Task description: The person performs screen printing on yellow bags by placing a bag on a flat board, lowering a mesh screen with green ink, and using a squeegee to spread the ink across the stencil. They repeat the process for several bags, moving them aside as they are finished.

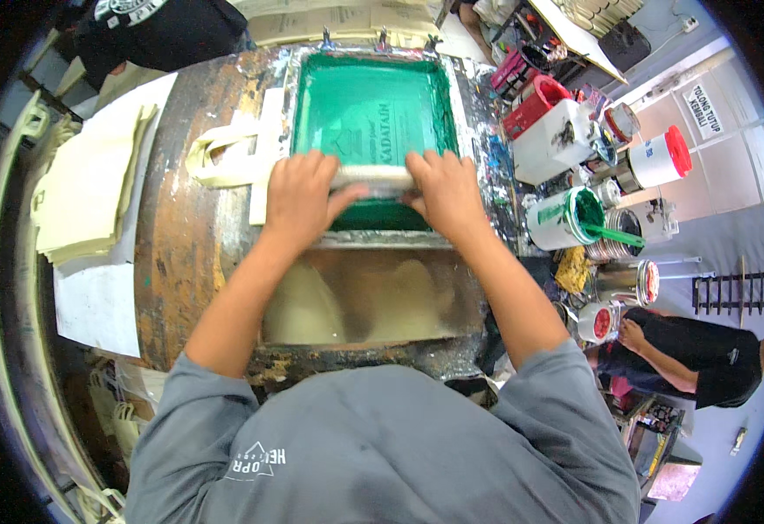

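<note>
My left hand (302, 197) and my right hand (448, 194) are both closed on a squeegee (373, 178) with a pale bar handle, one at each end. It lies crosswise over the near half of a screen printing frame (382, 238), and its blade is blurred. Wet green ink (356, 96) coats the mesh, where a faint printed design shows through. From under the frame's left side sticks out a cream cloth bag (264, 140), its looped handle (223, 150) lying on the stained wooden table (181, 218). Clamps (384, 38) stand at the frame's far edge.
Cream cloth bags (89, 188) are stacked at the left. Along the right stand a green-smeared ink bucket (561, 220) with a green stick, a white jug (550, 144) and several ink containers. One person (696, 354) stands at the right, another (155, 35) at the far left.
</note>
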{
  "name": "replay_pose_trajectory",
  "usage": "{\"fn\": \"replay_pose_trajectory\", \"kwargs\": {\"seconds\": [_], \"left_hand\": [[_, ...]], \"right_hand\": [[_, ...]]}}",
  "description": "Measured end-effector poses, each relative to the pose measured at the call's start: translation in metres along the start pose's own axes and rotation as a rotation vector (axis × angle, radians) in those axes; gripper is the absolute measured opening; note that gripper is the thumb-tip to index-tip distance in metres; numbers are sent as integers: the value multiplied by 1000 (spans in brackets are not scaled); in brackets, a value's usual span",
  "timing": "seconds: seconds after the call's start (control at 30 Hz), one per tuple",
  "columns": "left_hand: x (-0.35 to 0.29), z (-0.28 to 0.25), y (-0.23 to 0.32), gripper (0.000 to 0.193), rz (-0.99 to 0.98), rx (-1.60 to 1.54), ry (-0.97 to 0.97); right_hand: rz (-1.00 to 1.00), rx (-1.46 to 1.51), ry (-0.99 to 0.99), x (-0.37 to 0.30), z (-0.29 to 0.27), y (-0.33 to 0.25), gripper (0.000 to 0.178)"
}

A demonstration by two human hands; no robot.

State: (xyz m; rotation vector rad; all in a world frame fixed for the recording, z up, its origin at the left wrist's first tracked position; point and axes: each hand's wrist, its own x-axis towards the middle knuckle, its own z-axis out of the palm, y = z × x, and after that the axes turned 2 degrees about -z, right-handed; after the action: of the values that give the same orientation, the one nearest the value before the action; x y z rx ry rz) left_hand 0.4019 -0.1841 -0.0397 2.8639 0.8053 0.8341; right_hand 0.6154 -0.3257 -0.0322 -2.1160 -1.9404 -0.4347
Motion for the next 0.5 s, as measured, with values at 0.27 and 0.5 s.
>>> {"fn": "replay_pose_trajectory", "kwargs": {"seconds": [0.27,0.5], "left_hand": [[-130,1,-54,102,-383,58,-164],[-59,-34,-33,87,-645,-798,342]], "right_hand": [[121,100,-1,-58,-2,-40,59],[13,-55,258,29,-91,-7,65]]}}
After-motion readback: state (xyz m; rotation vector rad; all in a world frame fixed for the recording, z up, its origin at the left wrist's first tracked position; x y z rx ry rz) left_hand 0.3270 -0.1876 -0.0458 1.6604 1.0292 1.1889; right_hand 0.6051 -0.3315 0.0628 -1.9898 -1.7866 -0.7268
